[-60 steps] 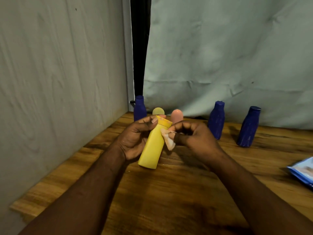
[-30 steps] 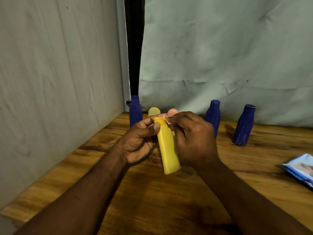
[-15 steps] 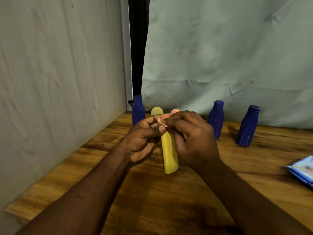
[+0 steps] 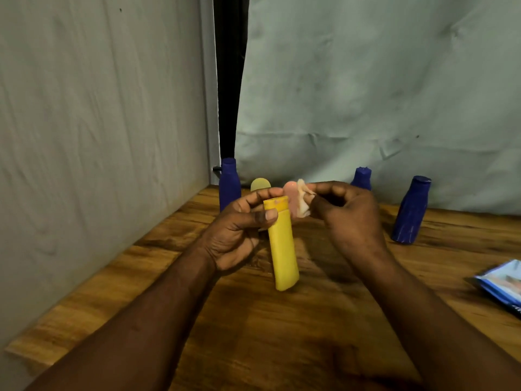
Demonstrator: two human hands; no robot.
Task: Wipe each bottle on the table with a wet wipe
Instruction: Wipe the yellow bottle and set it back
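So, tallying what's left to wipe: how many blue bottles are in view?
3. The left blue bottle stands at the back corner; the middle blue bottle shows above the right hand; the right blue bottle stands further right. The hands could hide more.

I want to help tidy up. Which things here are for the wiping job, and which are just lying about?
For the job: yellow bottle in the left hand, wet wipe in the right hand, three blue bottles, pink bottle, pale green bottle, blue packet (probably wipes).
Just there: grey cloth, wall panel.
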